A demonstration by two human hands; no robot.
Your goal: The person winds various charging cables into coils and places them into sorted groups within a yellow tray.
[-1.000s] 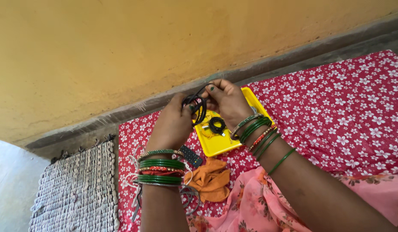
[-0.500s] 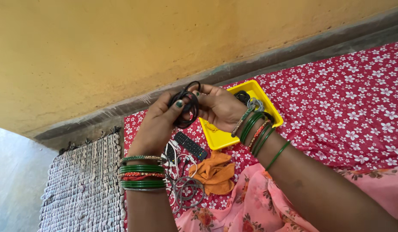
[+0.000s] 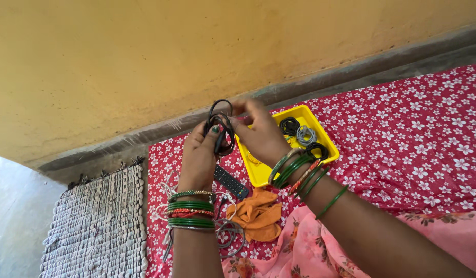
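Nearest you, an orange cloth (image 3: 257, 219) lies on the red floral sheet (image 3: 402, 144), just short of the yellow tray (image 3: 258, 172). A black remote (image 3: 230, 181) lies left of the tray. Above the tray's left end, your left hand (image 3: 199, 157) has its grip clamped on a coiled black cable (image 3: 220, 128); your right hand (image 3: 261, 136) pinches the same coil. Small cable coils (image 3: 299, 135) sit in the tray.
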